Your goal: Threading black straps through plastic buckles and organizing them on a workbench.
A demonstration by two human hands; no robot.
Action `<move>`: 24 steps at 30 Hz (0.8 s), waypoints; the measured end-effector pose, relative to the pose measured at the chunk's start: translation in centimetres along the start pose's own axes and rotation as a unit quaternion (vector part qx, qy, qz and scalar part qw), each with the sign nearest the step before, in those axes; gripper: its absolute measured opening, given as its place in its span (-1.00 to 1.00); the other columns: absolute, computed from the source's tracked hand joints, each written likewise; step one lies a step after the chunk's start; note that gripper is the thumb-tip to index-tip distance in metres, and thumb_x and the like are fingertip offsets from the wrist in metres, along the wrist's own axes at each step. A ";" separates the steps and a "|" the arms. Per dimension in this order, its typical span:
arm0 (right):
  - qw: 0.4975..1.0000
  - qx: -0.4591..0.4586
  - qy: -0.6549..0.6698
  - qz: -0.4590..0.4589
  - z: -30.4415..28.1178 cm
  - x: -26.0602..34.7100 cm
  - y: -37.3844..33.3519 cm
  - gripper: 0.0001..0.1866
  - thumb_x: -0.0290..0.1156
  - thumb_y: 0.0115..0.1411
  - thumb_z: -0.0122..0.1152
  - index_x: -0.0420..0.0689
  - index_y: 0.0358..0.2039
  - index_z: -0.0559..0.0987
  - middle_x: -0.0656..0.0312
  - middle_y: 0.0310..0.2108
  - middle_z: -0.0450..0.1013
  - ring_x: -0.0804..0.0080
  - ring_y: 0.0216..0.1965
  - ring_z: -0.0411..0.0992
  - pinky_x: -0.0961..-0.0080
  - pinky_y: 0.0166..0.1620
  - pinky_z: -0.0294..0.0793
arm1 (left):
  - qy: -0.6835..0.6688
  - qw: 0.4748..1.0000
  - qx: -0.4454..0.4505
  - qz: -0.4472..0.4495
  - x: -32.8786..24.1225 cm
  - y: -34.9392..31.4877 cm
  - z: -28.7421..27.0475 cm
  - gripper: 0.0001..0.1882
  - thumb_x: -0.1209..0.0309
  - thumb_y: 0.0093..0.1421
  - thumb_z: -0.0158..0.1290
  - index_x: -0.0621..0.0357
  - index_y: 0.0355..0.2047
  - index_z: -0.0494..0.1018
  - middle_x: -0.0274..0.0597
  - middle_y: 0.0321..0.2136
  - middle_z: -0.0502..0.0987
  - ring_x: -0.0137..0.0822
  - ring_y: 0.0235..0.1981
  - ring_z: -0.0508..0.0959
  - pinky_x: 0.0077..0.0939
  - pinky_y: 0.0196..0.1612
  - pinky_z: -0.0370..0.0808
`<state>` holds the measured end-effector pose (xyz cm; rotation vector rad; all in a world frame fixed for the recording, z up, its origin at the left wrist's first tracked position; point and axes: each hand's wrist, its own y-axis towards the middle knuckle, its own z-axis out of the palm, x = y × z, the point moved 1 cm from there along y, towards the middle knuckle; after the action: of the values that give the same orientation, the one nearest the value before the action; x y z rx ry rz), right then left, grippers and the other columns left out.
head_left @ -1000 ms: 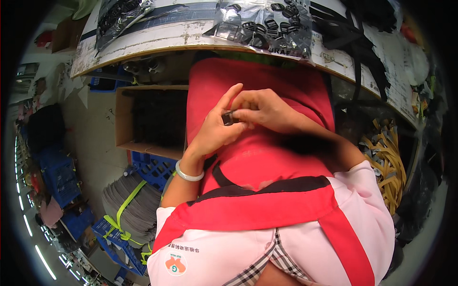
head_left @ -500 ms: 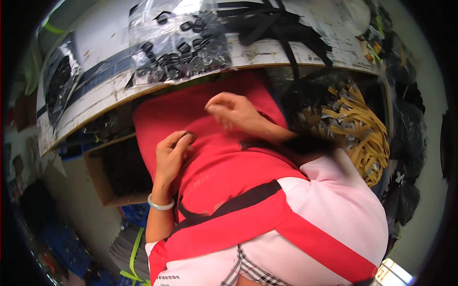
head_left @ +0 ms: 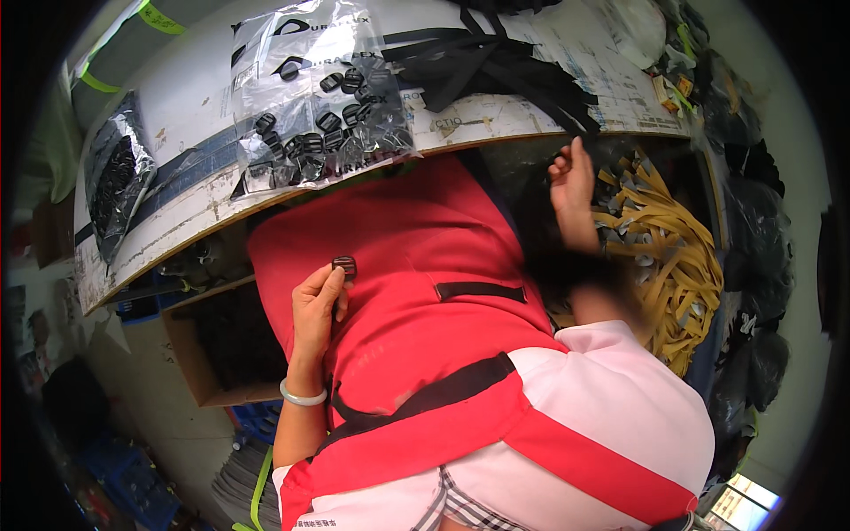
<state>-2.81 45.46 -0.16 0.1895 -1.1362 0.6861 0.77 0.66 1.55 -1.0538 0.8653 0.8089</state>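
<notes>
Above the red apron (head_left: 398, 332) on my lap, my left hand (head_left: 316, 305) is closed. Its thumb and fingers pinch a small black plastic strap buckle (head_left: 344, 265), which stands up from the fingertips. My right hand (head_left: 574, 184) is raised beside the table's front edge at the right. One finger stretches up close to the ends of the black webbing straps (head_left: 496, 66), and the other fingers are half curled. I see nothing held in it; whether the fingertip touches a strap is unclear.
On the worn white table (head_left: 190, 203) lies a clear plastic bag (head_left: 266, 93) with several black buckles on it. A second bag of black parts (head_left: 119, 173) lies left. Yellow straps (head_left: 668, 257) are heaped at the right, and a cardboard box (head_left: 190, 363) stands below the table.
My right hand has gone from over the apron to the right, up to the table edge by the black straps. In my left hand the buckle now shows clearly.
</notes>
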 end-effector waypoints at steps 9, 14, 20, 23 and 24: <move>0.884 0.378 -0.167 -0.217 12.4 16.1 -12.8 -0.87 -0.60 0.17 0.16 -0.24 -0.27 0.44 -0.06 -0.25 0.53 0.56 -0.60 0.44 0.76 -0.64 0.36 | 0.007 0.999 0.019 0.029 -2.1 0.3 1.8 -0.78 0.35 0.33 0.00 0.26 -0.32 0.53 -0.40 -0.66 0.42 -0.64 -0.72 0.26 -0.74 -0.66 0.14; 0.796 0.547 -0.243 0.093 14.6 6.9 -17.5 -0.78 -0.58 0.18 0.21 -0.26 -0.14 0.51 0.21 -0.47 0.54 0.60 -0.54 0.49 0.68 -0.50 0.52 | -0.015 0.997 -0.026 0.077 -4.2 -0.5 3.2 -0.82 0.42 0.29 0.06 0.30 -0.25 0.56 -0.48 -0.65 0.42 -0.70 -0.72 0.24 -0.76 -0.66 0.10; 0.720 0.546 -0.252 0.347 14.1 -1.8 -21.5 -0.80 -0.34 0.24 0.20 -0.26 -0.32 0.55 0.32 -0.61 0.43 0.68 -0.71 0.35 0.70 -0.68 0.36 | -0.016 0.993 -0.046 0.103 -3.9 -0.8 2.9 -0.81 0.49 0.25 0.09 0.28 -0.15 0.56 -0.50 -0.53 0.47 -0.72 -0.61 0.28 -0.78 -0.61 0.16; 0.730 0.517 -0.234 0.381 14.0 -3.0 -21.5 -0.78 -0.31 0.26 0.19 -0.23 -0.34 0.52 0.30 -0.63 0.40 0.65 -0.76 0.32 0.67 -0.70 0.35 | 0.050 0.988 -0.076 0.124 -3.3 -0.7 2.4 -0.79 0.51 0.22 0.11 0.29 -0.14 0.55 -0.50 -0.51 0.47 -0.68 -0.57 0.31 -0.73 -0.58 0.22; 0.741 0.494 -0.215 0.402 13.9 -3.4 -21.4 -0.78 -0.31 0.26 0.18 -0.23 -0.32 0.51 0.30 -0.64 0.40 0.65 -0.76 0.31 0.66 -0.71 0.35 | 0.098 0.978 -0.088 0.160 -2.9 -0.5 2.1 -0.80 0.53 0.20 0.12 0.29 -0.15 0.55 -0.45 -0.53 0.46 -0.63 -0.57 0.33 -0.69 -0.57 0.24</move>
<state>-1.64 20.78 7.05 0.8208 -1.1611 2.1055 0.34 2.12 4.87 -1.1802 1.1676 1.0788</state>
